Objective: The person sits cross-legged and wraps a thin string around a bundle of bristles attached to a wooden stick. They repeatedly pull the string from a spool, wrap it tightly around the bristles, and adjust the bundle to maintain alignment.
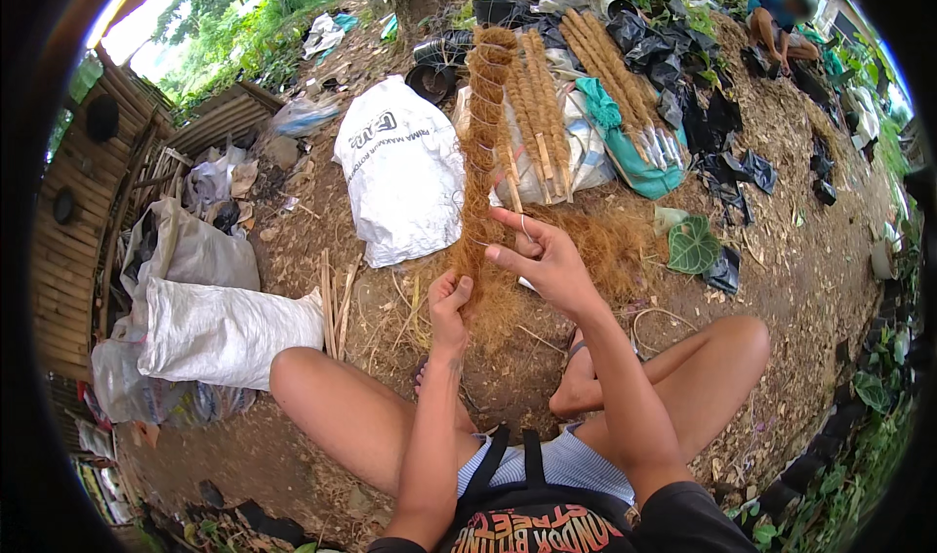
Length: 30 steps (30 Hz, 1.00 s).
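Note:
A pole wrapped in brown coconut fibre (487, 128) stands up before me, with thin pale string wound around it in spaced turns. My left hand (449, 308) is closed around its lower end, where loose fibre hangs out. At the pole's right side is my right hand (540, 256), thumb and index finger stretched toward the fibre. A white string (525, 227) passes over that index finger into the curled fingers. Below and right of the pole, loose coconut fibre (611, 253) lies heaped on the soil, partly hidden by my right hand.
Finished fibre poles (607, 70) with bare stick ends lie on sacks beyond. A white woven sack (399, 172) lies left of the pole; another sack (234, 333) sits by my left knee near wooden sticks (337, 304). Black plastic (714, 128) litters the right. A person (779, 26) crouches far right.

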{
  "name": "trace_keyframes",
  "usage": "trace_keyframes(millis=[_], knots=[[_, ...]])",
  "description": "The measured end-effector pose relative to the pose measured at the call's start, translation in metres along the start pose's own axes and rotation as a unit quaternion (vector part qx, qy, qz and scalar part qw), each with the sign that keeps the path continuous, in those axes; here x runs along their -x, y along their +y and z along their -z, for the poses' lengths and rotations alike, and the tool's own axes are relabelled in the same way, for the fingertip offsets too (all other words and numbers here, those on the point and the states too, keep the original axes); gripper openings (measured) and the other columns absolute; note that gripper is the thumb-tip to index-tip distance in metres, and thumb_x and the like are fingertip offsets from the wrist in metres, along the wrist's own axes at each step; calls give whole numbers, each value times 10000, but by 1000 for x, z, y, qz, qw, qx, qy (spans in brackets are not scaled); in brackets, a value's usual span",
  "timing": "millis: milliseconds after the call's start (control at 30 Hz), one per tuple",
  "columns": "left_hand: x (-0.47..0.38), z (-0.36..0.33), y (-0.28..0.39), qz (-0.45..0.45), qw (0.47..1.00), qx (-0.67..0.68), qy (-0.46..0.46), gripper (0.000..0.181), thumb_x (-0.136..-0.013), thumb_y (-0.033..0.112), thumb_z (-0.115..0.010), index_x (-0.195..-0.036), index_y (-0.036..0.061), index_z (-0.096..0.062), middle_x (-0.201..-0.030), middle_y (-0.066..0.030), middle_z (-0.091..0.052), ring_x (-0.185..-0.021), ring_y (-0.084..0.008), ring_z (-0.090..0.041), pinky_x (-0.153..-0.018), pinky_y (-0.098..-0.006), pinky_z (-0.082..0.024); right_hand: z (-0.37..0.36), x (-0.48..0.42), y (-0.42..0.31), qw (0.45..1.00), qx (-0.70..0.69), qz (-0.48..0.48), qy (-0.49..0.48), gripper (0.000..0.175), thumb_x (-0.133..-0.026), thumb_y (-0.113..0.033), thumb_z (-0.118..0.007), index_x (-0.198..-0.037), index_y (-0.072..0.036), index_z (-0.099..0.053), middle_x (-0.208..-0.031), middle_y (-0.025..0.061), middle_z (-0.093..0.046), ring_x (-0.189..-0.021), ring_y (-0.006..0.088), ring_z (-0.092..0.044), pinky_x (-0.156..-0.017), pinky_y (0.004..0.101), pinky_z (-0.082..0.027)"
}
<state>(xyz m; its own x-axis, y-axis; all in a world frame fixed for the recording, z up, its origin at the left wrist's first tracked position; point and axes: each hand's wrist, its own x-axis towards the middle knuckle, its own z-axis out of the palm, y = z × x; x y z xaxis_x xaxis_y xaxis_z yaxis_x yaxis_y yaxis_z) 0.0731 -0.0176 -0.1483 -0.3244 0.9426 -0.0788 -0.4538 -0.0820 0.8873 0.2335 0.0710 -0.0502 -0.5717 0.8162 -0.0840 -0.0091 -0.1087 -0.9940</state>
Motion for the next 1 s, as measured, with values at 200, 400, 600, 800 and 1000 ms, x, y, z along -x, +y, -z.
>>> trace_keyframes(millis=[200,400,600,800,1000], knots=[[4,0,7,93,993,59,-41,378,-950,383,-642,-973,8,-596,-645,-14,-504,-462,-105,-394,-427,-270,-283,2,0,-4,996,89,15,-8,692,-882,-261,-833,-1449,14,-545,-701,-121,-268,-633,33,-275,-577,220,-254],[9,-6,15,170,959,161,-161,463,-895,458,-676,-863,16,-541,-599,-22,-429,-450,-114,-354,-419,-267,-248,13,-2,-7,997,28,-17,-63,735,-876,-249,-842,-1438,88,-509,-711,-118,-298,-651,28,-300,-587,208,-293],[0,-4,10,164,947,221,-167,337,-949,350,-609,-871,30,-540,-607,-3,-432,-462,-82,-337,-418,-253,-248,11,7,-20,998,56,7,-31,652,-945,-187,-761,-1478,54,-473,-732,-110,-298,-651,25,-298,-584,192,-295],[-6,6,5,172,965,162,-114,328,-956,344,-587,-851,37,-536,-589,-2,-418,-437,-84,-320,-400,-255,-227,2,8,-20,989,-141,-33,-6,564,-1015,-127,-647,-1527,-27,-432,-720,-118,-283,-602,-1,-272,-521,194,-244],[-10,6,-6,152,981,106,-50,418,-909,430,-663,-849,30,-559,-568,3,-428,-427,-91,-330,-387,-260,-243,-12,14,-19,991,-135,6,-21,473,-1070,-187,-558,-1513,-56,-455,-705,-113,-312,-590,4,-271,-514,200,-251]])
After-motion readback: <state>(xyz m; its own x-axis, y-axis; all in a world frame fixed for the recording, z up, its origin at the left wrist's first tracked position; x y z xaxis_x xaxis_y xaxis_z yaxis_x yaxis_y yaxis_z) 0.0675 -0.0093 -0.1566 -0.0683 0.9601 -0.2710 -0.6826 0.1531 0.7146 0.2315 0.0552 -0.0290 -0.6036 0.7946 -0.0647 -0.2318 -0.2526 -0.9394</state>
